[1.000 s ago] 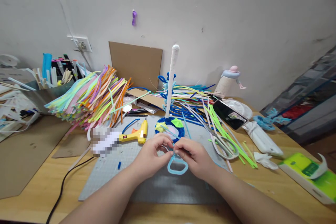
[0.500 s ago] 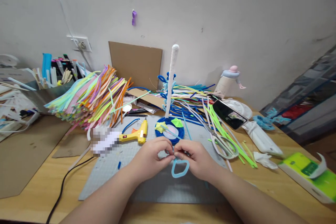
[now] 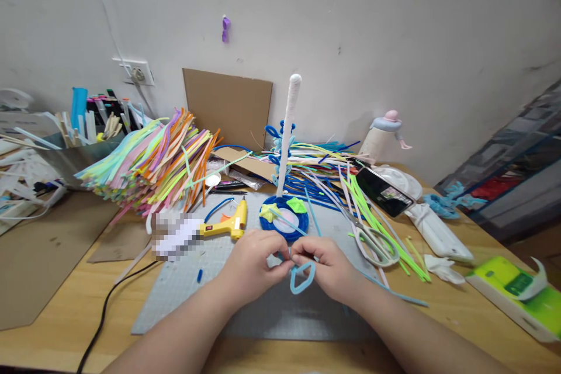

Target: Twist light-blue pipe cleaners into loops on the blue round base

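Observation:
A light blue pipe cleaner (image 3: 302, 287), bent into a loop, hangs below my fingertips. My left hand (image 3: 258, 263) pinches it at the top of the loop. Right beside it, my right hand (image 3: 328, 266) is closed on the same pipe cleaner, the two sets of fingertips nearly touching. The exact crossing point is hidden by my fingers. Just beyond my hands sits a round dark blue base (image 3: 284, 232) with a yellow star (image 3: 269, 213) and a green star (image 3: 298, 205) on it. A white wrapped stick (image 3: 289, 128) rises upright behind the base.
A yellow glue gun (image 3: 228, 224) lies left on the grey cutting mat (image 3: 184, 298). Scissors (image 3: 377, 245) and a phone (image 3: 383, 190) are to the right. Bundled colourful pipe cleaners (image 3: 153, 166) fill the back left. A green tissue pack (image 3: 517, 292) lies at far right.
The light blue loop has turned and narrowed, shifting slightly right between my fingers. A light blue length now shows out past my right forearm. Both hands stay nearly in place.

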`<state>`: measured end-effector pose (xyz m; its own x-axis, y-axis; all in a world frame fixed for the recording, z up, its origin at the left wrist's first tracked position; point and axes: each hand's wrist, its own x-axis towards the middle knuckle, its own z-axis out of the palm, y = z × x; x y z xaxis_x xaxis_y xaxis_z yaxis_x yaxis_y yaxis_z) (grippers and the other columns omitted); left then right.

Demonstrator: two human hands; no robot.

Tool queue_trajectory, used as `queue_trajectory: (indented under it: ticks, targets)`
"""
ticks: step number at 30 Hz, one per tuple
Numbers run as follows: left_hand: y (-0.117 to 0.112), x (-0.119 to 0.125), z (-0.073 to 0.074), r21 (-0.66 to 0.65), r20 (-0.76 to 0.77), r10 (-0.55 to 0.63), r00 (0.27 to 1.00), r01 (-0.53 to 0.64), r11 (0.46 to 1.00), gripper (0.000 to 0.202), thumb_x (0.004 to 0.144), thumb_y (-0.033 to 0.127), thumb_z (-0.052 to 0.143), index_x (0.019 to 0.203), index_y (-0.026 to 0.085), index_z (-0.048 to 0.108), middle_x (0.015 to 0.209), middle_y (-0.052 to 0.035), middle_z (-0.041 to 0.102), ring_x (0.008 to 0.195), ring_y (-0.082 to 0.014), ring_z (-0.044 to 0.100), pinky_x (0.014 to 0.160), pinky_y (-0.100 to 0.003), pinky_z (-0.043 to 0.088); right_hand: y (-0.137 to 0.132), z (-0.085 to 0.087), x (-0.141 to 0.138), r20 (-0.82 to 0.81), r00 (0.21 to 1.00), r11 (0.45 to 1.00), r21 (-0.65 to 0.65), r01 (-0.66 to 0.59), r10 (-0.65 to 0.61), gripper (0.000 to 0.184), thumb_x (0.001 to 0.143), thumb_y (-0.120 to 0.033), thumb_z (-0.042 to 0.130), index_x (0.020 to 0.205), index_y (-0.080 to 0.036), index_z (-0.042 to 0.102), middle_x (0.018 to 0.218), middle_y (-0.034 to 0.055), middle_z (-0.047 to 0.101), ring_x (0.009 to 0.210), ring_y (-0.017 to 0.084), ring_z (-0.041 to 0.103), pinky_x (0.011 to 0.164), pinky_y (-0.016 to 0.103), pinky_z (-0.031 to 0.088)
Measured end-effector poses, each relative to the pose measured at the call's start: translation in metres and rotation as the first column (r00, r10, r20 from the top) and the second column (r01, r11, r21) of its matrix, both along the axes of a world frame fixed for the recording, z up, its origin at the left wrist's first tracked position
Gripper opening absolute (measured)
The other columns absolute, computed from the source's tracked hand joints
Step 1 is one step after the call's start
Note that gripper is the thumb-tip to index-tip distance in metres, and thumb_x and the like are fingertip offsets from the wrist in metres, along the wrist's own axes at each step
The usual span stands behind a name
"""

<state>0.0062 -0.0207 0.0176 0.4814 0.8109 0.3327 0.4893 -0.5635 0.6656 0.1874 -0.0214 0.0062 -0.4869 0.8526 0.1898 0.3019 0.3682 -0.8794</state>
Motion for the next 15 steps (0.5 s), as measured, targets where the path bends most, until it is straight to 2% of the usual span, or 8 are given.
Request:
queue_trajectory:
  ticks: [2,4,6,8,10,12,15]
  targets:
    - [0.001,0.002,-0.002,-0.092,0.082,0.047,0.996,-0.039,0.995,0.014,0.070,0.022,0.060,0.083,0.019,0.058,0.082,-0.0019,0.061,0.076,-0.0153,0.054,0.069,-0.026,0.040,0.000,0.000,0.000,0.014,1.000,0.998,0.064,0.020,-0.021,0.012,0.081,-0.015,0.050,0.070,-0.017,0.054,0.067,-0.0015,0.053,0.063,0.011,0.047,0.058,0.022,0.036]
    - [0.002,0.004,-0.006,-0.254,0.203,0.127,0.971,-0.073,0.964,0.031,0.068,0.024,0.063,0.097,0.019,0.055,0.090,-0.0033,0.059,0.074,-0.0149,0.054,0.065,-0.025,0.042,0.000,0.001,0.000,0.013,0.998,0.986,0.159,0.054,-0.057,0.011,0.082,-0.015,0.050,0.072,-0.018,0.054,0.068,-0.0008,0.053,0.064,0.012,0.048,0.060,0.023,0.037]
    - [0.003,0.007,-0.011,-0.482,0.362,0.180,0.915,0.018,0.876,0.038,0.067,0.025,0.065,0.102,0.018,0.050,0.093,-0.0038,0.058,0.066,-0.0119,0.054,0.059,-0.024,0.043,-0.001,0.000,0.000,-0.024,0.997,0.968,0.238,0.081,-0.078,0.011,0.083,-0.016,0.049,0.073,-0.018,0.055,0.069,0.0000,0.053,0.065,0.013,0.049,0.061,0.025,0.038]
    - [0.003,0.010,-0.014,-0.645,0.495,0.184,0.849,0.217,0.733,0.036,0.069,0.027,0.063,0.101,0.017,0.047,0.081,-0.0015,0.058,0.060,-0.0112,0.055,0.054,-0.024,0.044,-0.001,0.000,-0.001,-0.081,0.993,0.952,0.288,0.101,-0.081,0.010,0.083,-0.017,0.049,0.076,-0.019,0.056,0.072,0.0014,0.053,0.068,0.014,0.050,0.064,0.026,0.040]
    - [0.002,0.012,-0.014,-0.660,0.589,0.170,0.790,0.349,0.665,0.027,0.071,0.028,0.063,0.091,0.015,0.050,0.071,0.0005,0.057,0.056,-0.0097,0.053,0.052,-0.022,0.044,-0.002,0.000,-0.003,-0.125,0.989,0.943,0.313,0.115,-0.080,0.010,0.083,-0.017,0.050,0.078,-0.019,0.058,0.076,0.0028,0.054,0.072,0.015,0.052,0.066,0.028,0.041]
    - [0.000,0.013,-0.013,-0.640,0.641,0.164,0.749,0.404,0.654,0.022,0.071,0.027,0.064,0.081,0.014,0.050,0.066,0.0014,0.056,0.053,-0.0084,0.051,0.051,-0.021,0.044,-0.002,0.001,-0.004,-0.147,0.986,0.938,0.322,0.128,-0.084,0.009,0.082,-0.016,0.051,0.079,-0.019,0.059,0.079,0.0035,0.054,0.074,0.015,0.052,0.067,0.028,0.042]
    - [-0.001,0.013,-0.011,-0.648,0.649,0.185,0.738,0.408,0.643,0.021,0.069,0.024,0.066,0.078,0.013,0.050,0.064,0.0016,0.056,0.053,-0.0080,0.051,0.052,-0.021,0.044,-0.004,0.002,-0.006,-0.150,0.985,0.947,0.293,0.130,-0.088,0.010,0.082,-0.016,0.051,0.078,-0.019,0.059,0.077,0.0028,0.053,0.072,0.015,0.051,0.066,0.028,0.041]
